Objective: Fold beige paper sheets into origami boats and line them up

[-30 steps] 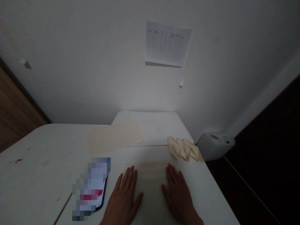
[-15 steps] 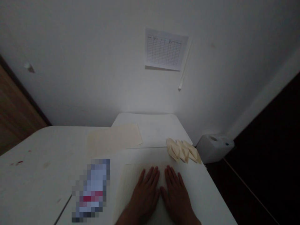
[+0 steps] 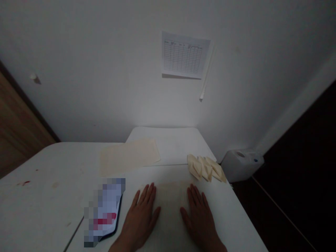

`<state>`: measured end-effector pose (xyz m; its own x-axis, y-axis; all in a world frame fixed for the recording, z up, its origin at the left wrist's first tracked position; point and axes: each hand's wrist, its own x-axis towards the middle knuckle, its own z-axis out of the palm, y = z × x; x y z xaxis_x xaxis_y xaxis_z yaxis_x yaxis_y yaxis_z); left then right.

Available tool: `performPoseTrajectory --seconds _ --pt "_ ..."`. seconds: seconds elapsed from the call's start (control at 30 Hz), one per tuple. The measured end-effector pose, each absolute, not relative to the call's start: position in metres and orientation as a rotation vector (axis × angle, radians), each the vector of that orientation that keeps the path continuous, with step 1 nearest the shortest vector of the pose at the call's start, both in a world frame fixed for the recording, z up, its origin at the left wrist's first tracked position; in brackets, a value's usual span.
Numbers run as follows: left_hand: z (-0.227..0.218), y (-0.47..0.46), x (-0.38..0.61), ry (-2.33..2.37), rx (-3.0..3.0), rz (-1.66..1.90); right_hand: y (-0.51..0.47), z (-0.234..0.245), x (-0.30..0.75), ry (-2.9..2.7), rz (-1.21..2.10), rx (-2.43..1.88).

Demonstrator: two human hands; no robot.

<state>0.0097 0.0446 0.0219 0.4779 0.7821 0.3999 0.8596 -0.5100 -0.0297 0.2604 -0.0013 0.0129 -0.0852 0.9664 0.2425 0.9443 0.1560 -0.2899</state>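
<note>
A thin, pale cream sheet (image 3: 170, 213) lies flat on the white table in front of me; whether it is paper or cloth I cannot tell. My left hand (image 3: 140, 213) rests palm down along the sheet's left side, fingers stretched out and thumb apart. On its right side lies my right hand (image 3: 199, 213), also flat, with fingers extended and the thumb pointing inward. Between the two thumbs the sheet is visible. Neither hand grasps anything. Beyond my right hand sit several folded cream pieces (image 3: 206, 168), overlapping in a row.
Another cream sheet (image 3: 130, 157) lies farther back on the white table (image 3: 65, 168). A phone-like device (image 3: 107, 210) with a pixelated screen is left of my left hand. A white plastic container (image 3: 240, 166) stands beyond the right edge. A printed chart (image 3: 185, 56) hangs on the wall.
My left hand has slid left across the sheet, widening the gap between my hands. My right hand stays in nearly the same place, flat on the sheet.
</note>
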Motion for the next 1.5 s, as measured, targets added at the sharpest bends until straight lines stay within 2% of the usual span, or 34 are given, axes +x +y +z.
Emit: performPoseTrajectory --seconds 0.37,0.63,0.8,0.9,1.0,1.07,1.13,1.23,1.33,1.43,1.5 --pt "0.056 0.087 0.051 -1.829 -2.832 -0.664 0.010 0.041 0.273 -2.283 0.262 -1.654" --pt "0.061 0.090 0.048 -2.062 -2.847 -0.927 0.010 0.022 0.278 -1.994 0.119 -1.674" --pt "0.074 0.086 0.031 -2.170 -2.805 -1.304 0.001 0.021 0.276 -1.463 0.196 -1.690" --pt "0.078 0.079 0.024 -2.364 -2.606 -1.657 -0.005 0.024 0.272 -1.200 0.532 -1.609" --pt "0.080 0.067 0.025 -2.697 -2.155 -2.243 -0.007 0.025 0.268 -1.089 0.888 -1.439" --pt "0.082 0.058 0.028 -2.808 -1.903 -2.441 -0.007 0.025 0.267 -1.054 1.021 -1.395" --pt "0.083 0.051 0.031 -2.837 -1.785 -2.530 -0.007 0.027 0.268 -1.051 1.015 -1.447" --pt "0.080 0.043 0.032 -2.836 -1.642 -2.637 -0.011 0.035 0.269 -1.184 0.726 -1.616" --pt "0.069 0.035 0.032 -2.839 -1.755 -2.525 -0.017 0.043 0.267 -1.491 0.357 -1.683" --pt "0.053 0.019 0.036 -2.855 -2.049 -1.950 -0.018 0.045 0.259 -1.808 0.189 -1.664" --pt "0.046 0.006 0.040 -2.705 -2.122 -1.531 -0.015 0.042 0.255 -1.908 0.133 -1.691"
